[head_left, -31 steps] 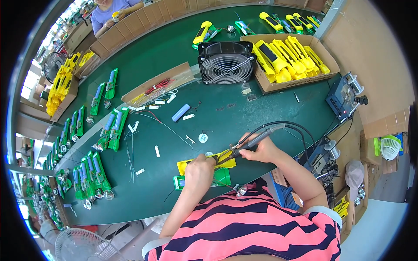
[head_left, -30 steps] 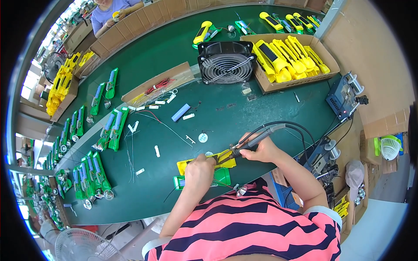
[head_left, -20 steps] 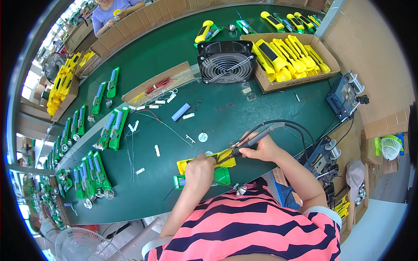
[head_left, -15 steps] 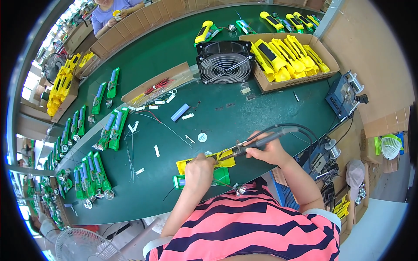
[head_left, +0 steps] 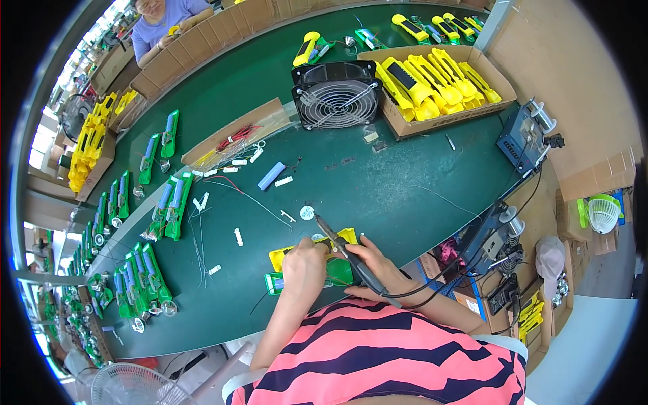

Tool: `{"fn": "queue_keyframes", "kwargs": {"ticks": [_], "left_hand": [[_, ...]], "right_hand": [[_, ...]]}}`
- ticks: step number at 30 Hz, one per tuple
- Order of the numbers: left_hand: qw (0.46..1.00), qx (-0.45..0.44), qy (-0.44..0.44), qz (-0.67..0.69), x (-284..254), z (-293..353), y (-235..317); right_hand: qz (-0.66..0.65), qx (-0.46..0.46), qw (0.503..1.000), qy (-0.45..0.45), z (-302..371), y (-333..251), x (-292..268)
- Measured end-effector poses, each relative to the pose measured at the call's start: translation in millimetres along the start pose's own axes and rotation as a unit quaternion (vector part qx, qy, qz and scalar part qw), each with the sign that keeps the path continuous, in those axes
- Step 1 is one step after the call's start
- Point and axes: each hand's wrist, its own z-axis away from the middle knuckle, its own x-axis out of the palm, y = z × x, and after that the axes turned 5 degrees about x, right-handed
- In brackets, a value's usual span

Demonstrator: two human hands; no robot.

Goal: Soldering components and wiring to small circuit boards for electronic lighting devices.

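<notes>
My left hand point(head_left: 304, 268) is closed on a yellow plastic housing point(head_left: 277, 259) near the front edge of the bench, pressing from above. My right hand point(head_left: 379, 267) sits just right of it, gripping a soldering iron point(head_left: 363, 268); the tip points up and away, past the housing, and its cable trails to the right. Some of the right fingers reach towards the housing; whether they touch it is unclear. Under and in front of the housing lies a green casing point(head_left: 339, 271) with a blue battery cell, partly covered by my left hand.
A blue cell point(head_left: 271, 175) and small white strips lie mid-bench. Green casings point(head_left: 155, 273) line the left side. A black fan point(head_left: 336, 96) and a carton point(head_left: 445, 119) of yellow housings stand at the back. Soldering stations point(head_left: 520, 145) are at the right. Someone point(head_left: 165, 27) sits beyond.
The soldering iron has swung from lying rightward over the housing to pointing up and away. My right hand has come lower and closer to my left, which still holds the housing.
</notes>
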Motion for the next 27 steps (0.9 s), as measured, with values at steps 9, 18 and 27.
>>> {"fn": "queue_keyframes", "kwargs": {"ticks": [9,18,27], "left_hand": [[0.986,0.047,0.047,0.151,-38.6,21.1,-7.0],[0.963,0.102,0.201,0.147,12.0,21.9,-7.6],[0.973,0.068,0.175,0.136,3.9,17.6,3.2]], "right_hand": [[0.084,-0.044,0.995,-0.024,-13.8,3.4,-10.9],[0.065,-0.02,0.998,-0.016,-38.2,9.9,-36.7],[0.034,0.009,0.985,0.17,11.9,-1.6,-28.1]]}}
